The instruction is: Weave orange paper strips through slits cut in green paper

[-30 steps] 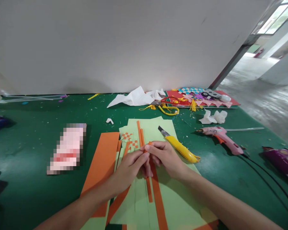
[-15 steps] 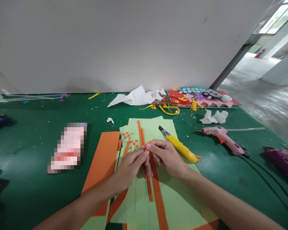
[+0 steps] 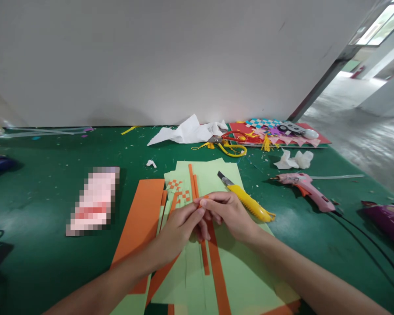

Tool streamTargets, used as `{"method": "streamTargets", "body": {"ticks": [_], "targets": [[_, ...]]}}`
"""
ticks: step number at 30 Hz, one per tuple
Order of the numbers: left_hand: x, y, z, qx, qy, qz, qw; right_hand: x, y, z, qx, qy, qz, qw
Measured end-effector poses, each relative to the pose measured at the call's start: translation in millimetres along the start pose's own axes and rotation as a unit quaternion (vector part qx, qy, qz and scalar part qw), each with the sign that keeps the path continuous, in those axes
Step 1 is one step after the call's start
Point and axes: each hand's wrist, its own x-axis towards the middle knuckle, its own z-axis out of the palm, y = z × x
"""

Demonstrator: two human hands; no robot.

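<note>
My left hand (image 3: pixel 184 223) and my right hand (image 3: pixel 228 214) meet over light green paper (image 3: pixel 249 262). Both are closed, pinching a small piece of orange paper (image 3: pixel 203 199) between their fingertips; most of it is hidden. Beneath them run narrow orange paper strips (image 3: pixel 219 271). Just left of the fingers lie small orange-and-green checkered woven pieces (image 3: pixel 184 195). A wide orange sheet (image 3: pixel 142 223) is further left. The yellow utility knife (image 3: pixel 251 203), its blade out, rests on the green paper beside my right hand.
On the green table (image 3: pixel 39 271) are scissors (image 3: pixel 231 148) and white tissue (image 3: pixel 187 131) at the back. A pink glue gun (image 3: pixel 307 188) with a black cord lies right, near crumpled tissue (image 3: pixel 292 159) and a purple object (image 3: pixel 385 221). A blurred pink item (image 3: pixel 93 201) is left.
The fingers of both hands have shifted very slightly around the small orange paper piece, which shows less now. The other things lie as before; the view has moved a little.
</note>
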Motion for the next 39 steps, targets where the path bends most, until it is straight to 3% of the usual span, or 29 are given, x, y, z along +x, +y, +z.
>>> {"method": "streamTargets", "body": {"ticks": [13,39], "targets": [[0.2,2.1,-0.3,0.003,0.008,-0.002,1.0,0.6,0.9,-1.0,0.003,0.036,0.018,0.999],[-1.7,3.6,0.0,0.048,0.011,-0.015,0.999,0.4,1.7,-1.2,0.029,0.012,0.016,0.999]]}}
